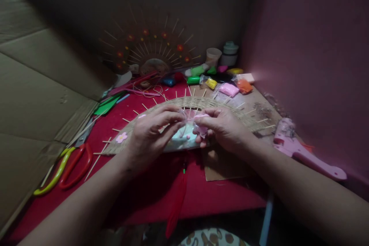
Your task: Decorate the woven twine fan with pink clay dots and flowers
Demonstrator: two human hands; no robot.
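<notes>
My right hand (223, 126) grips a small packet of pink modelling clay (201, 123) in a clear wrapper. Close beside it, my left hand (158, 125) has its fingertips pinched on what looks like a see-through end of that wrapper. Beneath both hands lies a half-round woven fan (198, 102) with thin sticks poking out around its curved edge. A pale blue panel (186, 136) with small pink dots fills its middle. One pink clay flower (121, 137) sits on the fan's left part. A red tassel (177, 203) hangs below the fan.
Red-and-yellow-handled scissors (76, 165) lie left; a pink glue gun (309, 159) lies right. Behind are clay packs, including pink (229, 89) and orange (244, 86), a cup (213, 57) and a lidded jar (230, 54). A flowered fan (154, 46) stands at the back. Cardboard (43, 77) walls the left.
</notes>
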